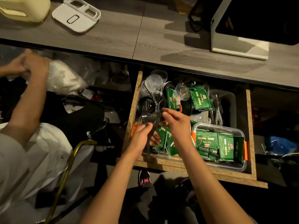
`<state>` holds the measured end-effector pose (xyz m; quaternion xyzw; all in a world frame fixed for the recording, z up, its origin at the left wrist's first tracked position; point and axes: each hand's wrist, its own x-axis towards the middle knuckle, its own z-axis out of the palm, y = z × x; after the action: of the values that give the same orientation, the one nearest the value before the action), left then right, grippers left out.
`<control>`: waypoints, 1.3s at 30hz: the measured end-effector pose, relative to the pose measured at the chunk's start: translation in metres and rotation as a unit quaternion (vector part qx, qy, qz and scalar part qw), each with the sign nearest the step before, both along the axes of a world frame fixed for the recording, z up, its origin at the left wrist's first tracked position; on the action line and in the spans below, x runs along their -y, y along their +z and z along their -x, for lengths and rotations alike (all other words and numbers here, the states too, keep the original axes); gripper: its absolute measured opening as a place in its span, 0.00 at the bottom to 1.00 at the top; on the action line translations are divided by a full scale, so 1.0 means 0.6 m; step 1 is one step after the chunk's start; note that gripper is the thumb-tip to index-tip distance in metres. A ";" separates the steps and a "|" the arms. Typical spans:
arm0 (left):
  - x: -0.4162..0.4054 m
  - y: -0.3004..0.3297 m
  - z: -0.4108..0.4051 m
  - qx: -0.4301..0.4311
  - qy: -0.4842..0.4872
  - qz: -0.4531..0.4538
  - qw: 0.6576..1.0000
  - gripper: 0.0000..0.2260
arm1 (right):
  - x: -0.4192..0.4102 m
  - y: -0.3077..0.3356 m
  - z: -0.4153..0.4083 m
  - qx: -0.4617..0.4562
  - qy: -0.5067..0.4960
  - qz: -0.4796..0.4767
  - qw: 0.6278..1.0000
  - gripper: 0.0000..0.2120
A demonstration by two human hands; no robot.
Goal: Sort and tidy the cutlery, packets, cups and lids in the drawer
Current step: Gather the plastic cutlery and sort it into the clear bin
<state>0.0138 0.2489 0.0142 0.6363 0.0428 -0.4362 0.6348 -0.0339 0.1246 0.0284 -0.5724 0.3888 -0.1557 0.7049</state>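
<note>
- A person leans over an open chipboard drawer (131,110) pulled out from under a grey wood-grain surface (113,38), both forearms reaching in over its front edge.
- The left hand (142,135) curls around the dark handles of black plastic cutlery (148,118) at the drawer's left front corner, close against the left wall.
- The right hand (176,122) pinches the top of the same bundle between thumb and fingertips, just above the left hand.
- Black lids (144,105) and clear lids (153,80) crowd the rear left of the drawer; a small clear cup (182,92) lies tilted among them.
- Green packets (200,99) fan across the middle rear, and more green packets fill a clear plastic tub (202,126) with orange clips that sits at the right front, near the front edge.
- A grey bin (233,107) with metal cutlery (216,109) stands along the right wall, with a narrow bare strip between it and the drawer side.
- Little open floor shows inside the drawer; most of it is covered.
- To the left, another person's hands (27,63) grip a clear plastic bag (64,76) over a dark, cluttered shelf space.
- On the surface above lie a white compartment tray (76,15) and a monitor stand base (239,50).
</note>
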 end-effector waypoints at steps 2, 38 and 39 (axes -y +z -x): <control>-0.006 0.000 -0.011 0.009 -0.040 -0.006 0.999 0.13 | 0.007 -0.015 -0.014 -0.007 0.008 -0.014 1.000 0.07; 0.041 0.039 -0.028 0.011 -0.029 -0.006 0.999 0.10 | 0.027 0.044 -0.003 0.007 0.030 0.049 0.998 0.07; 0.047 0.051 -0.022 -0.015 -0.033 0.011 0.999 0.09 | 0.030 0.049 0.001 0.004 0.028 0.043 0.999 0.06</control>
<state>0.0268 0.2209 0.0446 0.6236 0.0261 -0.4669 0.6265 -0.0342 0.1065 0.0579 -0.6119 0.3629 -0.1552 0.6854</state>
